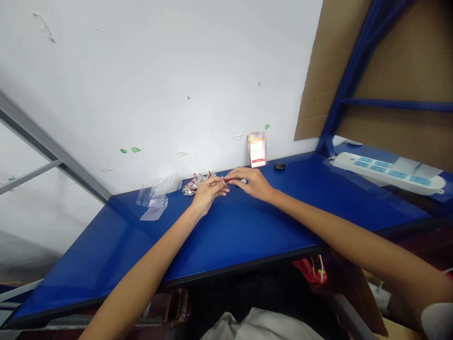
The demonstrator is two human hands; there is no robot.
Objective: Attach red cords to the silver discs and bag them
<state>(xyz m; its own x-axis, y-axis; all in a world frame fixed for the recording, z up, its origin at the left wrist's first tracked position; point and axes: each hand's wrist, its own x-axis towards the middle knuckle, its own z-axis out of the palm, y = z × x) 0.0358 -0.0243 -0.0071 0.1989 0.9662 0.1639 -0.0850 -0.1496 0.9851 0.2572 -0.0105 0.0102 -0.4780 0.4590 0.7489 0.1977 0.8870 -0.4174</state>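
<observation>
My left hand [209,192] and my right hand [252,182] meet over the far part of the blue table. Between their fingertips is a small shiny metal piece [226,183], mostly covered by the fingers. The left thumb and fingers are closed on it. My right hand is pinched at its other side, where a bit of red shows; what exactly it grips is hidden. Just left of my left hand lies a pile of silvery metal pieces with red loops [189,189]. Clear plastic bags [157,200] lie farther left.
A white and orange card or box [257,150] leans on the white wall behind the blue table [226,241]. Near it sits a small black object [279,166]. A white power strip [389,172] lies at right by a blue metal frame [348,80].
</observation>
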